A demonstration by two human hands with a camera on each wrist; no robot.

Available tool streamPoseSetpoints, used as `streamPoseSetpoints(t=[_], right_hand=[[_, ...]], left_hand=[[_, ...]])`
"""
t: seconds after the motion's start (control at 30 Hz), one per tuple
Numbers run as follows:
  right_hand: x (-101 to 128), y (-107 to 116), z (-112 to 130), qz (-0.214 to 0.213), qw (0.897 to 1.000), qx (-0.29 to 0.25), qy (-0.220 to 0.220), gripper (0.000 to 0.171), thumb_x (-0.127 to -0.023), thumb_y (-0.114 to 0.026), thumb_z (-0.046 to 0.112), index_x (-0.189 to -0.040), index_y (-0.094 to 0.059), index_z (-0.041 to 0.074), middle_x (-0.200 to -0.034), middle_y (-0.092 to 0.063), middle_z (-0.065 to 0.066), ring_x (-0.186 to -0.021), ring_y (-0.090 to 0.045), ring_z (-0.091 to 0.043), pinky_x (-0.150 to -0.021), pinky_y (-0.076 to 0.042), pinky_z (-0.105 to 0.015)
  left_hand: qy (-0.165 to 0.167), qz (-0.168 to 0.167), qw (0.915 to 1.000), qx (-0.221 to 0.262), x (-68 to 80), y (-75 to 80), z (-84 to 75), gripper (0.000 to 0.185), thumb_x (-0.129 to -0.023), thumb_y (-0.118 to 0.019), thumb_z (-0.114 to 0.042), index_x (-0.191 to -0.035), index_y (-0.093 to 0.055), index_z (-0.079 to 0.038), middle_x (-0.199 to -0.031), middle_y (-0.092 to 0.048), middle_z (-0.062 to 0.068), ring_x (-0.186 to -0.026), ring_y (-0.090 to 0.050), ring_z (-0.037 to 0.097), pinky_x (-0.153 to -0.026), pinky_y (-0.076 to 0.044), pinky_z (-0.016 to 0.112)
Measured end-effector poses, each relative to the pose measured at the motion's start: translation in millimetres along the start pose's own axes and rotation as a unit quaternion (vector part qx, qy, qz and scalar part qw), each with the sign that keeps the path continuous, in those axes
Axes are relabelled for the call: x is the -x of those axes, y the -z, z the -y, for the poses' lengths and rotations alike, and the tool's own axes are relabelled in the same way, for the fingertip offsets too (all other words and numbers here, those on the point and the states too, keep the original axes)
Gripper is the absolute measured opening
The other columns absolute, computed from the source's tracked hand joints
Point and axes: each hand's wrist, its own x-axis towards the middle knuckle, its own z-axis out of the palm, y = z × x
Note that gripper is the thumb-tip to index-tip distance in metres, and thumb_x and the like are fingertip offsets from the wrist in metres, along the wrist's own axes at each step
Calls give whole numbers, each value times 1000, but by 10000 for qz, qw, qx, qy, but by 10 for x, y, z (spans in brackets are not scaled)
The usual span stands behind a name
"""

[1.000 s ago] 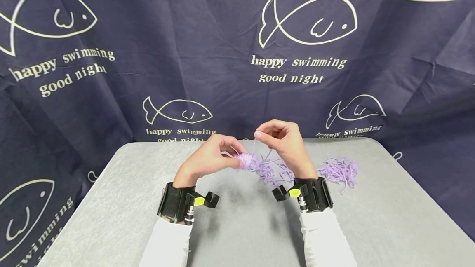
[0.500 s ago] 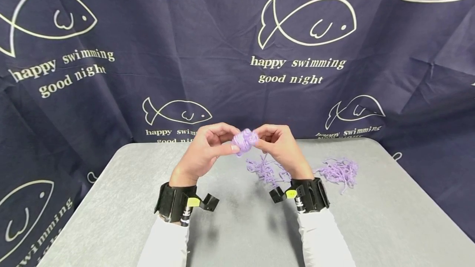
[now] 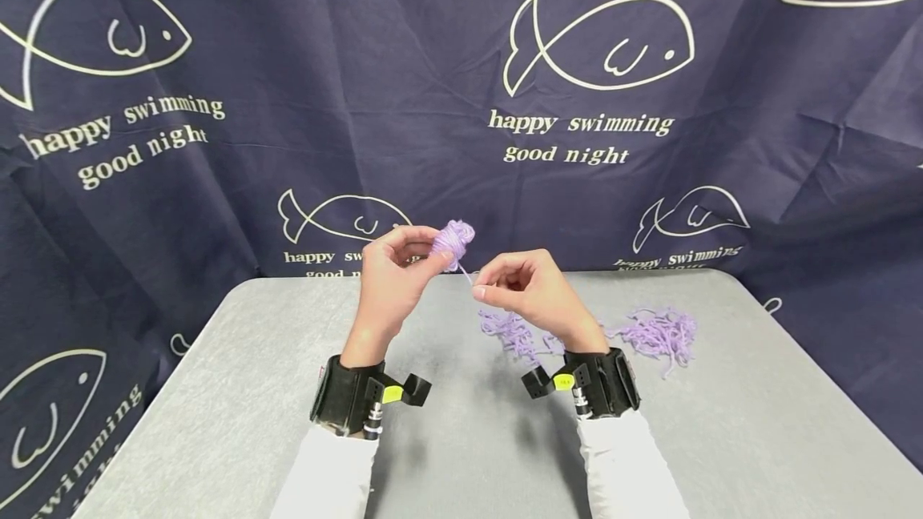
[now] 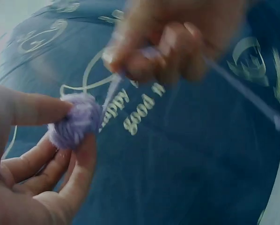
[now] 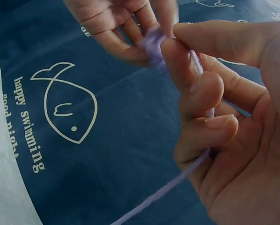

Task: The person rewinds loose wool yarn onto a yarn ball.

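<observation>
My left hand (image 3: 392,271) holds a small ball of lilac yarn (image 3: 453,240) up above the grey table (image 3: 216,407), pinched between thumb and fingertips. In the left wrist view the yarn ball (image 4: 74,121) sits between the thumb and fingers. My right hand (image 3: 515,288) is just to the right and lower, pinching the yarn strand (image 3: 465,272) that runs taut from the ball. In the right wrist view the strand (image 5: 196,65) passes between thumb and forefinger and trails down out of the palm.
Two loose heaps of lilac yarn lie on the table: one (image 3: 512,331) under my right hand, another (image 3: 656,333) farther right. A dark blue cloth with fish prints (image 3: 598,46) hangs behind the table.
My left hand has lifted the ball up and slightly left. My right hand has let go of the ball, moved down and now pulls a short strand out from it.
</observation>
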Motion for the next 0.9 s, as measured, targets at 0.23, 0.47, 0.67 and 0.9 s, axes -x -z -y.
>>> streamPoseSetpoints(t=[0.23, 0.47, 0.67, 0.9], right_hand=[[14, 54, 1, -475, 9986, 7, 248, 6, -87, -76, -2, -92, -74, -2, -69, -61, -3, -55, -46, -12, -49, -38, -24], [22, 121, -17, -1154, 9931, -172, 114, 9, -87, -79, 4, -92, -74, -2, -79, -70, -5, -57, -48, -14, -50, -40, -26], [18, 142, -23, -1338, 9896, -492, 194, 9, -86, -78, 0, -92, -73, -5, -81, -71, -5, -58, -49, -12, -50, -39, -23], [20, 138, -40, -1151, 9925, -397, 68, 8, -87, -77, 1, -94, -74, -2, -80, -70, -3, -58, -47, -11, -51, -38, -23]], left_hand=[[-302, 842, 9755, -2009, 17, 21, 31, 18, -78, -77, 4, -95, -74, 1, -88, -72, 11, -78, -70, 20, -70, -59, 31], [109, 2256, 9501, -2153, 39, 60, 17, 16, -78, -76, 3, -93, -74, -2, -89, -72, 5, -80, -68, 19, -73, -60, 38], [136, 3353, 9342, -1207, 43, 90, -11, 20, -79, -78, 6, -97, -74, -3, -94, -71, 5, -84, -68, 20, -77, -60, 37], [254, 3264, 9417, 773, 51, 75, -48, 26, -80, -74, 14, -104, -69, 5, -101, -69, 10, -90, -68, 20, -80, -60, 35]])
